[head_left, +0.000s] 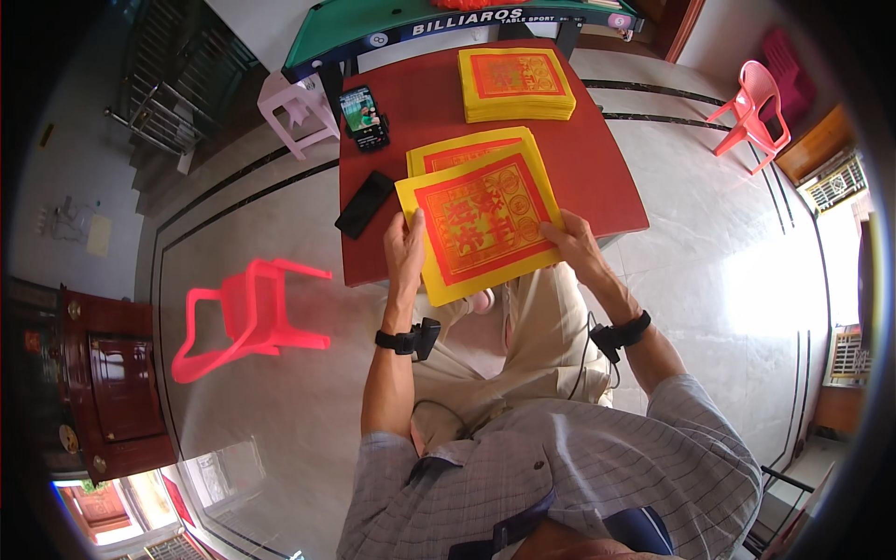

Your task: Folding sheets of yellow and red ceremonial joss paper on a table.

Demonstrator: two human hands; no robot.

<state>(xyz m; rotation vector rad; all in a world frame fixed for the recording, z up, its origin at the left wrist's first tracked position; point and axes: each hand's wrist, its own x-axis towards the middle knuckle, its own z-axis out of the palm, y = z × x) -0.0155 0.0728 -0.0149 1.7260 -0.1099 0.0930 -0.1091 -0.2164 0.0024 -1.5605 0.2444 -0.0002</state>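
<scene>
Between my hands is a square yellow paper sheet (485, 224) printed with a red block and gold pattern; whether it is one sheet or a few, I cannot tell. My left hand (404, 250) grips its left edge, thumb on top. The right edge is pinched by my right hand (571, 241), its thumb also on the printed face. The paper is held slightly tilted over the near edge of a red table (607, 187). Behind it, partly covered, lies more of the same paper (467, 149). A thick, neat stack of such paper (516, 86) sits at the table's far right.
Left on the table are a black phone (366, 203) and a lit phone (362, 112) in a holder. A green billiard table (392, 28) stands beyond. Around are a pink stool (297, 107), a pink chair (252, 313) at left and another chair (756, 112) at far right.
</scene>
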